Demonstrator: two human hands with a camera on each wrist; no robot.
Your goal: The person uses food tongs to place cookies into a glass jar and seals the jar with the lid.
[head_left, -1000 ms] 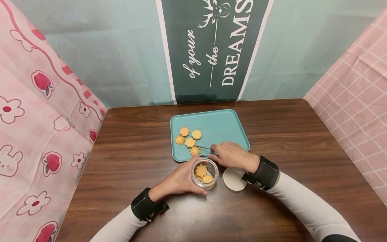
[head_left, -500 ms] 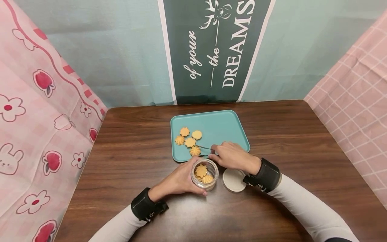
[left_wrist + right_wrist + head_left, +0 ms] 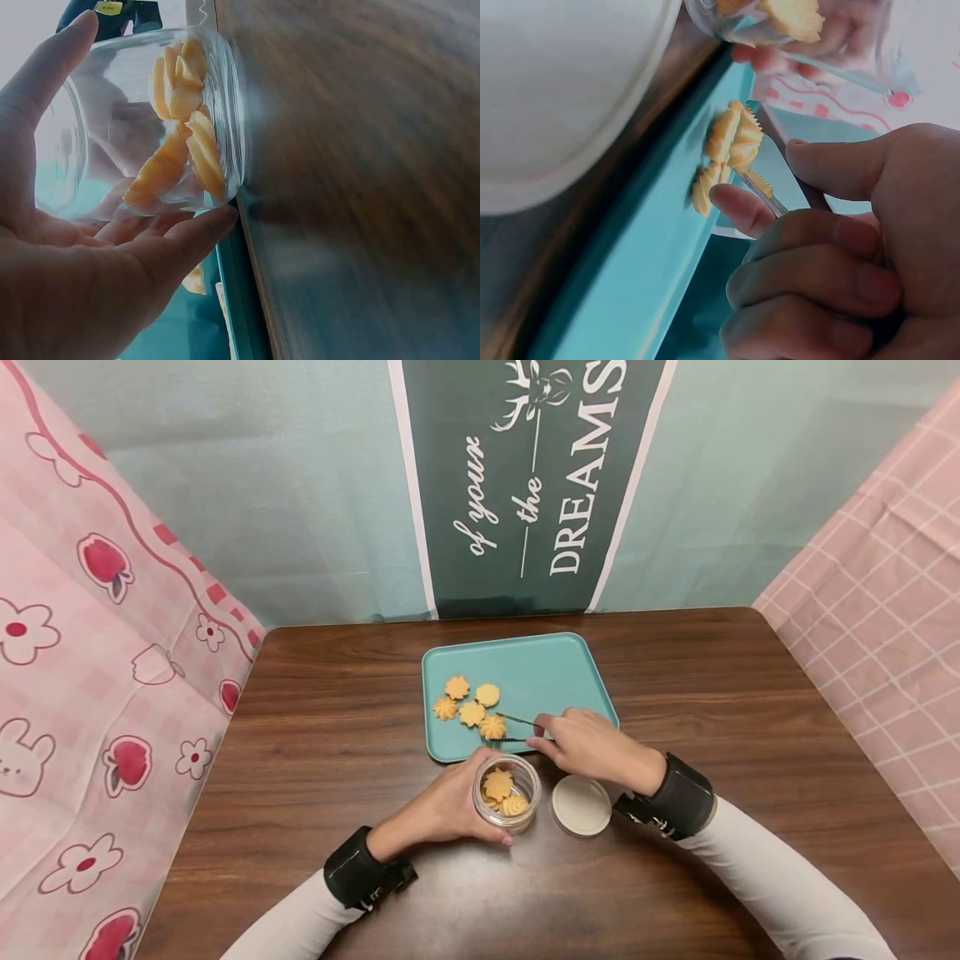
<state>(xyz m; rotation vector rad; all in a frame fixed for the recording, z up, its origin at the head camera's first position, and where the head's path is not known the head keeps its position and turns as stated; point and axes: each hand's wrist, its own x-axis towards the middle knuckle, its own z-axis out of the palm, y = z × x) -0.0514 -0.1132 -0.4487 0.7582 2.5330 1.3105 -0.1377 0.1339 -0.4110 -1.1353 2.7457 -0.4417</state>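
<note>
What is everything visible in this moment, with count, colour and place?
Tray: one, teal, on the table behind the jar.
Cookies on the tray: five, golden, at its left part; the nearest one sits between the tweezer tips.
Tweezers: one pair, metal, over the tray.
Jar: one, clear glass, open, on the table in front of the tray, with several golden cookies inside.
Lid: one, white, flat on the table right of the jar.
Table: one, dark brown wood.
Banner: one, dark green with white lettering, on the back wall.
Left hand: holds the jar.
Right hand: pinches the tweezers.
</note>
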